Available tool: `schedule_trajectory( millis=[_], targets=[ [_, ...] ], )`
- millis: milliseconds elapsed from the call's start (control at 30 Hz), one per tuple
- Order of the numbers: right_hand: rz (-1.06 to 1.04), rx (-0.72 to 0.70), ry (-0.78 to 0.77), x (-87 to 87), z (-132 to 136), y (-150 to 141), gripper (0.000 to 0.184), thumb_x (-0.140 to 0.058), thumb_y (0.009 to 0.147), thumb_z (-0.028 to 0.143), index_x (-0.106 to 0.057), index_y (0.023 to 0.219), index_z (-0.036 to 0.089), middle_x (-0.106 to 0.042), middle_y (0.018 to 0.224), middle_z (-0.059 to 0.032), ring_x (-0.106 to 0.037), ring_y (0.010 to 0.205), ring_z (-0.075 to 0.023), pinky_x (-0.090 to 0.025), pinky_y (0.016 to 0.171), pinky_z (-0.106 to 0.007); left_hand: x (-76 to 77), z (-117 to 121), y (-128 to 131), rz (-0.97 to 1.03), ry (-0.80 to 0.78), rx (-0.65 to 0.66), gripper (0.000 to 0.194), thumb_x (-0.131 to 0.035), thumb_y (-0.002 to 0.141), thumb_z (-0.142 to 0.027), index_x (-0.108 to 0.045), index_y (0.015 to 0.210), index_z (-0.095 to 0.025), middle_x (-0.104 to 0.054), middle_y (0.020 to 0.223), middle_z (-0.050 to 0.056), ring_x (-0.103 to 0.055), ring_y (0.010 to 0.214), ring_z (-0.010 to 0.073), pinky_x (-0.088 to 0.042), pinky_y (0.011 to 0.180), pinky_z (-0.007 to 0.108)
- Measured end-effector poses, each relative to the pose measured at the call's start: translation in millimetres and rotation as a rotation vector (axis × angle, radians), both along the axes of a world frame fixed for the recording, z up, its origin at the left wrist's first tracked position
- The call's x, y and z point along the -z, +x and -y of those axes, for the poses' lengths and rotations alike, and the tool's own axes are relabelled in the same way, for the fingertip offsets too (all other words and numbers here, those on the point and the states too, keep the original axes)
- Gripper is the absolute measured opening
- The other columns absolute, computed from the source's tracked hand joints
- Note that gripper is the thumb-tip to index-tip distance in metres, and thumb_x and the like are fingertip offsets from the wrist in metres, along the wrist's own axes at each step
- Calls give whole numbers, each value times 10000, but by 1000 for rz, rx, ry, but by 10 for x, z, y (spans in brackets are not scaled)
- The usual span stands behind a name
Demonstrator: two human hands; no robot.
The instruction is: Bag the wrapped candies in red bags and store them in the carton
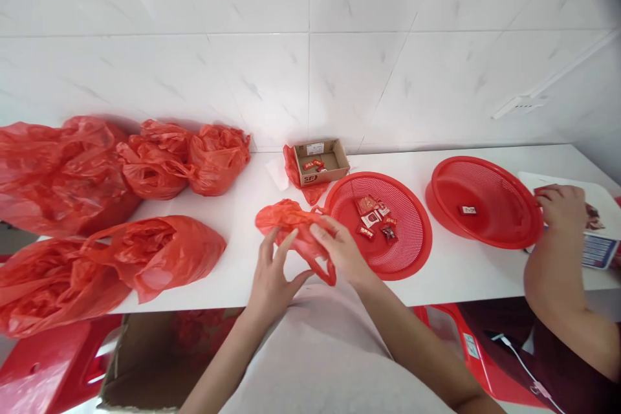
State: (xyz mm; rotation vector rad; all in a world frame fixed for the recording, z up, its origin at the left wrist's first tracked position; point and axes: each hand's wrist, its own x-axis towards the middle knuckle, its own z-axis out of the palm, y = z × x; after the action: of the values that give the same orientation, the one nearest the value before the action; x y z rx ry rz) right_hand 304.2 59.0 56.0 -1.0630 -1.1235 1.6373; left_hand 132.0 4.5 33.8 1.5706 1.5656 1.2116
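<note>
A thin red plastic bag (286, 212) hangs over the front part of the table. My right hand (345, 251) pinches its right side, and a loop of the bag dangles below the fingers. My left hand (272, 275) is at the bag's lower left edge, fingers spread and thumb apart; whether the fingertips touch the plastic, I cannot tell. Just right of my right hand lies a red mesh basket (421, 252) with several small wrapped packets (371, 218) in it. Behind the bag is a small cardboard box (324, 176) holding a few red packets (313, 164).
Several filled red bags (169, 255) crowd the table's left side. At right, a co-worker's hand (563, 204) is on the rim of a second red basket (439, 207) with one packet inside. An open carton (145, 362) stands below the table (242, 252); a tiled wall rises behind.
</note>
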Motion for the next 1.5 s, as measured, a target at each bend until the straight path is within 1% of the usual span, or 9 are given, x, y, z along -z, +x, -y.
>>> schedule_trajectory(
  millis=[133,267,467,633,767,933,1033,1300,1500],
  targets=[
    [-16,-204,24,-19,34,-77,441,-518,913,544,-565,1237,248,-691,930,-28,-640,787,-152,-500,687,-272,60,-114,5,346,-235,-104,255,-685,782,-330,-727,1004,-215,-714,1070,89,-628,1059,288,-468,957,435],
    [320,0,265,50,-20,28,344,-583,897,457,-606,1173,254,-675,1101,-42,-619,1015,-177,-480,884,-317,21,-171,-88,736,-395,-118,354,-639,828,-469,-710,1025,-182,-724,1062,104,-667,973,256,-516,867,409],
    [772,-208,509,264,60,-60,175,-555,926,313,-697,903,213,-712,888,-41,-639,827,-175,-462,812,-309,-103,-126,-1,1100,-499,-87,362,-631,840,-464,-694,1055,-180,-703,1145,126,-656,1048,280,-524,888,428],
    [1241,-386,212,483,-19,91,288,-631,857,429,-697,1018,200,-732,876,-100,-677,858,-255,-475,755,-325,-123,-122,-319,1048,-446,-259,178,-659,767,-374,-684,818,-205,-732,965,76,-677,920,260,-566,757,390],
    [1292,-346,130,497,-98,331,370,-577,879,486,-695,953,144,-723,907,-152,-678,855,-281,-483,703,-335,-42,-117,-676,938,-428,-564,135,-701,674,-314,-641,683,-193,-676,723,6,-628,642,145,-536,594,263],
    [759,-408,167,460,-120,503,358,-583,883,442,-673,1131,200,-728,907,-46,-676,803,-191,-510,719,-293,25,-7,-690,472,-465,-484,443,-833,589,-341,-703,1000,-241,-689,795,-21,-609,647,125,-477,587,215],
    [832,-195,169,580,-287,734,356,-451,963,426,-609,1228,247,-696,1117,-31,-659,976,-161,-500,840,-278,53,42,-636,199,-524,-378,402,-802,626,-435,-729,964,-232,-712,824,9,-633,731,168,-474,638,229],
    [1248,-67,-146,1244,-538,1263,413,-637,804,192,-557,1203,117,-509,1364,-248,-566,1153,-308,-432,880,-376,258,-39,-516,470,-670,-343,536,-616,705,-660,-733,787,-144,-684,795,72,-585,617,175,-453,520,257],
    [976,-43,-197,1226,-548,1262,177,-565,806,199,-566,972,138,-662,1017,-155,-632,922,-251,-466,788,-351,182,-73,-323,717,-663,-382,634,-565,753,-674,-718,1081,-154,-721,900,85,-653,718,188,-505,605,272]
  ],
)
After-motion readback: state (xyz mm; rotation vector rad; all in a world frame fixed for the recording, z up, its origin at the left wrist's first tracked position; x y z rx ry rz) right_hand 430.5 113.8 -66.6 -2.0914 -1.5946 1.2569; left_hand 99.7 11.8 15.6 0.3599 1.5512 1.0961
